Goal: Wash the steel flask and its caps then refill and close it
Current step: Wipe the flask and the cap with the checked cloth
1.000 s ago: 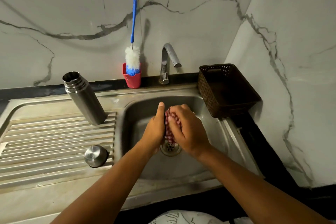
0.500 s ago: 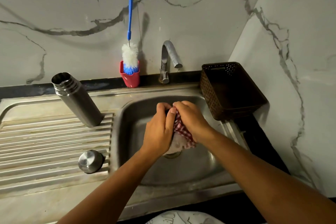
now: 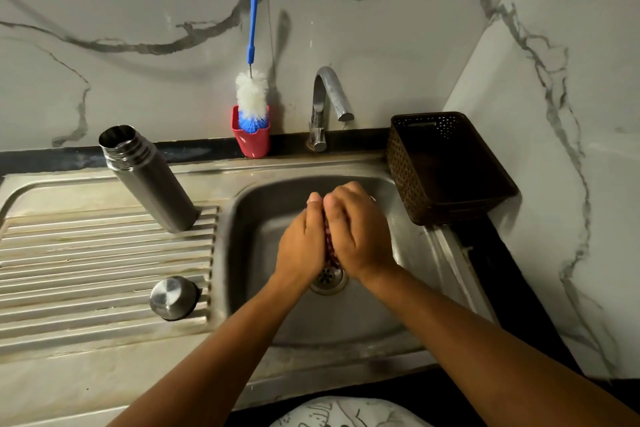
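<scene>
Steel sink (image 3: 408, 253), far left: open flask (image 3: 152, 184) stands on the drainboard (image 3: 86, 253). Over the drain, your left hand (image 3: 301, 246) presses flat while your right hand (image 3: 356, 236) curls round. Cap (image 3: 172, 297) lies nearer. Checked cloth (image 3: 329, 246), earlier bunched out, is now nearly hidden between your palms.

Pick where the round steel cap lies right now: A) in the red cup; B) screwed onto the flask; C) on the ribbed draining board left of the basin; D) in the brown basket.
C: the cap lies on the draining board, apart from the open flask standing behind it.
</scene>
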Demonstrator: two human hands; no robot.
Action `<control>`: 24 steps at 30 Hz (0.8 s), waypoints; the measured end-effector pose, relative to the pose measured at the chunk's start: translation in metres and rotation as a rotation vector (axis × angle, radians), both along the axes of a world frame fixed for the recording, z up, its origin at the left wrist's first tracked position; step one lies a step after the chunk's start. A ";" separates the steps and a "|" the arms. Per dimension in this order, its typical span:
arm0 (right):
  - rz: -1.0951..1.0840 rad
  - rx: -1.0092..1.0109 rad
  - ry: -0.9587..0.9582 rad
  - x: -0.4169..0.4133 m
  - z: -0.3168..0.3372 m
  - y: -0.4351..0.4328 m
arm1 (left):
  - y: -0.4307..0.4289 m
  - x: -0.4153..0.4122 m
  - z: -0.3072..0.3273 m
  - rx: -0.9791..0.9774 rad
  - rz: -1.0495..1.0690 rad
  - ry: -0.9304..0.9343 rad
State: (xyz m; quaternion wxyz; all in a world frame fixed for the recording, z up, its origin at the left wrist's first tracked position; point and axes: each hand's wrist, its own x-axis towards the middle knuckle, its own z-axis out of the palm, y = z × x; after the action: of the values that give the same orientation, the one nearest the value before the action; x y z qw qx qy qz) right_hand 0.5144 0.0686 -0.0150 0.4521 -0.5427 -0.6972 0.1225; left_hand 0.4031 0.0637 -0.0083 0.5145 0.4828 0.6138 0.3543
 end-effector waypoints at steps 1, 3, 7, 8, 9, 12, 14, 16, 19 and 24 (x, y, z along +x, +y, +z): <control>-0.066 -0.085 0.095 -0.003 0.002 0.002 | 0.001 0.001 -0.002 0.095 -0.003 0.107; -0.145 -0.338 0.195 0.000 0.008 0.011 | -0.001 0.002 0.002 0.280 -0.072 0.304; -0.126 -0.777 0.289 0.015 0.024 0.026 | -0.004 0.001 -0.004 0.373 -0.191 0.339; -0.122 -0.715 0.246 0.016 0.025 0.026 | -0.002 0.000 -0.006 0.334 -0.204 0.284; -0.116 -0.572 0.165 0.015 0.023 0.022 | 0.000 0.000 -0.003 0.277 -0.194 0.203; -0.030 -0.073 -0.079 0.004 0.016 0.003 | 0.009 -0.002 0.005 0.027 -0.083 -0.012; 0.044 0.086 -0.217 0.003 0.011 -0.001 | 0.008 -0.005 0.012 -0.146 -0.065 -0.100; 0.103 0.132 -0.271 0.006 0.008 0.000 | 0.004 -0.009 0.014 -0.242 -0.062 -0.159; 0.049 0.044 -0.149 0.000 0.007 0.000 | 0.002 -0.011 0.003 -0.099 -0.051 -0.016; -0.152 -0.675 0.273 -0.004 0.016 0.024 | 0.001 -0.011 -0.002 0.290 -0.125 0.342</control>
State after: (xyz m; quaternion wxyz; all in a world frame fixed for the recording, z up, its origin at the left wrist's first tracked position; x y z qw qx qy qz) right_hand 0.5102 0.0926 0.0006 0.3442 -0.6900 -0.5086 0.3830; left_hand 0.3918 0.0644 -0.0099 0.3491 0.6417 0.6036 0.3195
